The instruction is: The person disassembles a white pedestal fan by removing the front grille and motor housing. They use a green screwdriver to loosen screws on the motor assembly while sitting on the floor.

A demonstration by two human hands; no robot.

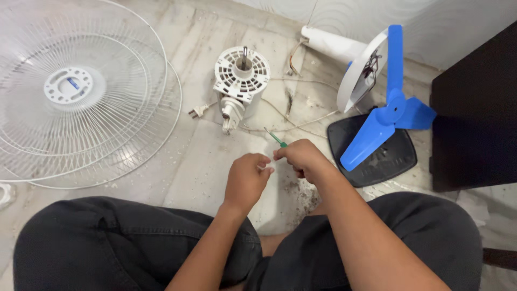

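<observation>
Plainly, I judge the small white piece pinched at my left hand's fingertips to be light, stiff and easy to drop, so it is best taken by its edges; it is too small for me to tell what it is. That hand is closed narrow around it. Just to the right, touching or nearly so, my right hand is curled tight on a green screwdriver, whose thin shaft pokes out toward the far left. I judge the tool light and rigid, and the handle, hidden in the fist, the place to grip. Both things sit between my knees, above the marble floor. Well apart, the fan grilles lie far left, the white motor farther back, and the blue fan blade to the right.
</observation>
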